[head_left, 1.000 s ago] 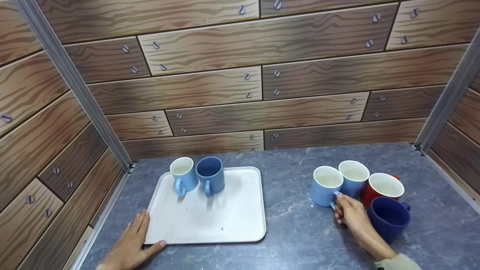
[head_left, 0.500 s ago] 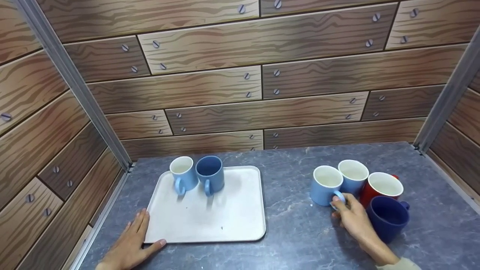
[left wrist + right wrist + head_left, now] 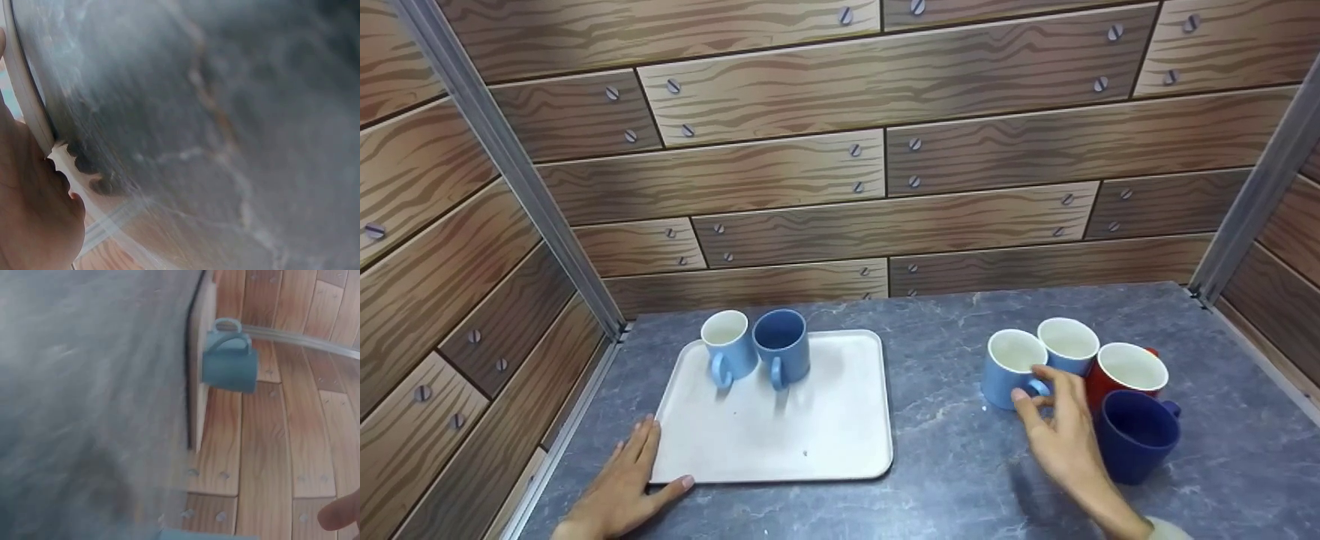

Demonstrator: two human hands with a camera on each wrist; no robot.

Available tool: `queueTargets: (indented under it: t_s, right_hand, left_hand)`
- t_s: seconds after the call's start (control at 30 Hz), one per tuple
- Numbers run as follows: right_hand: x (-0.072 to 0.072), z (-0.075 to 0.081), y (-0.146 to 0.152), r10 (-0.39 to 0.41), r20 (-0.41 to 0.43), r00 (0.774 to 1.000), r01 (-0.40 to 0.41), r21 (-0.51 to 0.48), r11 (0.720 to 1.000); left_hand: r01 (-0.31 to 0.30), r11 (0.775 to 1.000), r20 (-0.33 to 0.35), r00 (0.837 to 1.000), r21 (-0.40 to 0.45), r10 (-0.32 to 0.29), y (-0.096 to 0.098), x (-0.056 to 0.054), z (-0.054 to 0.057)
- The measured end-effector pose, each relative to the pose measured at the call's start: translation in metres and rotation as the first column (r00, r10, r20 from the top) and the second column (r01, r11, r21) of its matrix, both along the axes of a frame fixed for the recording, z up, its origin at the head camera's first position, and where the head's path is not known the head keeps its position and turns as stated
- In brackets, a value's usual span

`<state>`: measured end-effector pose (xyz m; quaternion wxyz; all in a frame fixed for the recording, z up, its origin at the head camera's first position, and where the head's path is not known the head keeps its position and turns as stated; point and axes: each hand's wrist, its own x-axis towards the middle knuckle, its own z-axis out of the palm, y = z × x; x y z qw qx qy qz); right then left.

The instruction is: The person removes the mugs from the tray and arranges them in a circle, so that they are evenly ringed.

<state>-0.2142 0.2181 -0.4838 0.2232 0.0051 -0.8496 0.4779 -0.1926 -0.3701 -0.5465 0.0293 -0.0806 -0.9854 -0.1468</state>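
My left hand (image 3: 615,484) lies with straight fingers at the near left corner of a white tray (image 3: 840,450); the left wrist view shows it by the tray's rim (image 3: 29,98). On the tray's far left stand a light blue mug with a white inside (image 3: 733,358) and a darker blue mug (image 3: 793,364). At the right, my right hand (image 3: 1063,439) hovers over the handle of another light blue mug (image 3: 1002,381), thumb and forefinger spread apart. The right wrist view catches only the thumb (image 3: 341,512) and a sliver of that mug.
Close behind and right of that mug stand a blue mug with a white inside (image 3: 1067,345), a red mug (image 3: 1102,386) and a dark blue mug (image 3: 1136,442). Wood-patterned walls (image 3: 780,187) enclose the grey marbled table (image 3: 937,420).
My right hand has let go of the light blue mug's handle, risen slightly and spread its thumb and forefinger. The mug stays in place. My left hand and the tray have not moved.
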Motion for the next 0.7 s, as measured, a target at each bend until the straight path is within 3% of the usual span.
queueTargets:
  t_s: [0.1, 0.23, 0.4, 0.7]
  right_hand:
    - [-0.007, 0.008, -0.018, 0.078, -0.018, 0.997, -0.079, -0.068, 0.995]
    - [-0.022, 0.018, -0.048, 0.215, 0.042, 0.976, -0.208, -0.134, 0.969]
    - [-0.04, 0.022, -0.089, 0.337, 0.088, 0.937, -0.318, -0.179, 0.931]
    - [-0.063, 0.014, -0.154, 0.509, 0.133, 0.851, -0.478, -0.209, 0.853]
  left_hand:
    - [0.002, 1.0, -0.002, 1.0, -0.011, -0.002, 0.0, 0.0, 0.002]
    - [0.002, 1.0, 0.003, 1.0, -0.009, -0.002, 0.001, -0.001, 0.003]
    - [0.003, 1.0, 0.007, 1.0, 0.003, -0.003, 0.002, -0.002, 0.001]
    - [-0.002, 1.0, 0.034, 0.999, 0.008, 0.002, 0.0, -0.003, 0.001]
